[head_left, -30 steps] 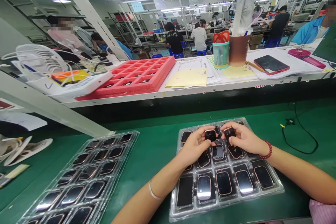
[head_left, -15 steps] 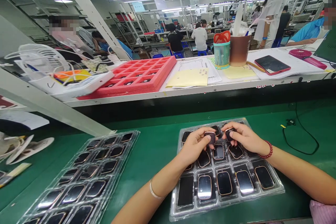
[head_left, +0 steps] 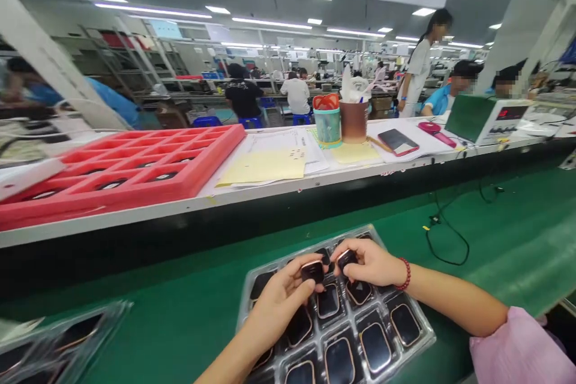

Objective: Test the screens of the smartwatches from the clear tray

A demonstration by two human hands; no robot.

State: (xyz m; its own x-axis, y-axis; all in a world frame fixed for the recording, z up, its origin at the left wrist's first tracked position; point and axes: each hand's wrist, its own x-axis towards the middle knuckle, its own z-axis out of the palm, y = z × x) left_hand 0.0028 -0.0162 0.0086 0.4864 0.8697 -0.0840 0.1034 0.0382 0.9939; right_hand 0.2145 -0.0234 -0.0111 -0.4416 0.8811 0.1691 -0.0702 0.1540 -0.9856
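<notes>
My left hand [head_left: 288, 288] is closed around a smartwatch body [head_left: 312, 272] with a dark face and a gold-coloured rim, thumb near its lower edge. Another smartwatch body [head_left: 346, 260] of the same look is pinched in my right hand [head_left: 366, 261], a red bead bracelet on that wrist. Both hands hover close together over the far part of a clear plastic tray [head_left: 427, 336]. In the tray's pockets lie several more watch bodies, such as the watch body [head_left: 375, 345] at the near side. My hands and forearms hide some of the pockets.
A second clear tray [head_left: 114, 318] of watch bodies lies at the left on the green bench [head_left: 171, 288]. Along the raised shelf are a red foam tray [head_left: 220, 156], papers, a teal cup [head_left: 327, 126], a brown cup [head_left: 354, 120] and a phone [head_left: 398, 141]. A black cable [head_left: 427, 249] lies to the right. Several people are beyond.
The camera view has swung to the right, so shelf and trays appear farther left and lower. Both hands still hold their watch bodies above the tray.
</notes>
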